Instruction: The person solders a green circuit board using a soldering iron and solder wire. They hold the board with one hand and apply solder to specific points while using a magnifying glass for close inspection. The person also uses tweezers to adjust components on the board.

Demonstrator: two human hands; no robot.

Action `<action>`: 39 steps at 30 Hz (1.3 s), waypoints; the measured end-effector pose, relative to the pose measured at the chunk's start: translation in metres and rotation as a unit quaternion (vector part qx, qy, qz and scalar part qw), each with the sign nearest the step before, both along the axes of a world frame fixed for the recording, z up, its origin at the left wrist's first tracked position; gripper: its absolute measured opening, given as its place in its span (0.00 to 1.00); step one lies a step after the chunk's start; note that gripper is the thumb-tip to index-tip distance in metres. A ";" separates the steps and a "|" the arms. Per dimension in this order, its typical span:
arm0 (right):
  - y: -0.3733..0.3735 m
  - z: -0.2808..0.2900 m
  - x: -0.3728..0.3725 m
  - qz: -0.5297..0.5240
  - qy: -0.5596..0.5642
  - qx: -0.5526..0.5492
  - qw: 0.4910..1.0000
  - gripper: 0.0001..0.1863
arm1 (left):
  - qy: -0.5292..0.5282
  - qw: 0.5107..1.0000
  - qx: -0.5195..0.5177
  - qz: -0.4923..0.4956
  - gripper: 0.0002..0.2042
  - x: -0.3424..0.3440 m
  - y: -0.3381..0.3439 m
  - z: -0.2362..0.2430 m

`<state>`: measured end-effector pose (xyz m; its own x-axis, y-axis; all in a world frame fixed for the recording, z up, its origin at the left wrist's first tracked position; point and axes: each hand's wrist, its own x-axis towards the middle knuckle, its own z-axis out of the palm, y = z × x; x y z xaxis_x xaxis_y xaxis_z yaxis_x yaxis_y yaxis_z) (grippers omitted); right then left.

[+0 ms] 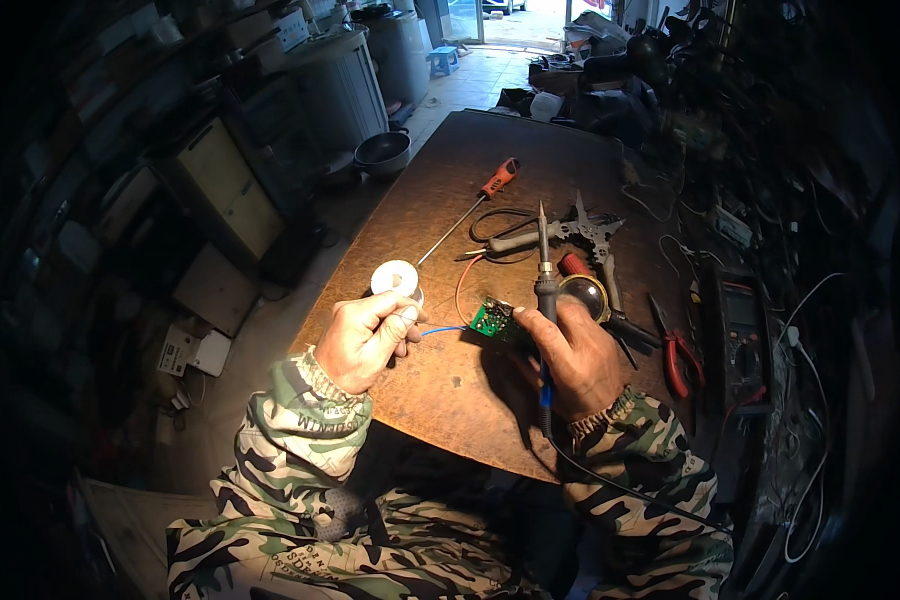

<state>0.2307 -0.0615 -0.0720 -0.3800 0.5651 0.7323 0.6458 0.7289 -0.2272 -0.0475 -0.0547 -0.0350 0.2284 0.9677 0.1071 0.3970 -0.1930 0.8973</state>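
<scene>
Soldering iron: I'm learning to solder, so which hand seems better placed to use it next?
Probably the right hand: it holds the soldering iron, beside the green circuit board. The left hand is by the white spool.

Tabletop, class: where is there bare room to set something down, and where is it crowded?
Bare: the far end, beyond the screwdriver; the strip between its shaft and the left edge of the tabletop; the front, between circuit board and near edge. Crowded: right of the board, with soldering iron, wire stripper and red-handled pliers.
</scene>
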 end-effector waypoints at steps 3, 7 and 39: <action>-0.001 0.000 0.005 -0.005 -0.023 0.010 1.000 0.26 | 0.039 0.998 0.027 -0.046 0.13 -0.002 0.015 0.004; 0.006 -0.003 0.002 -0.001 -0.037 0.025 0.999 0.25 | 0.114 0.991 0.047 -0.042 0.10 -0.012 0.047 0.004; 0.011 -0.004 0.000 -0.003 0.001 -0.038 0.999 0.32 | -0.119 0.979 0.065 -0.155 0.06 0.040 0.050 -0.022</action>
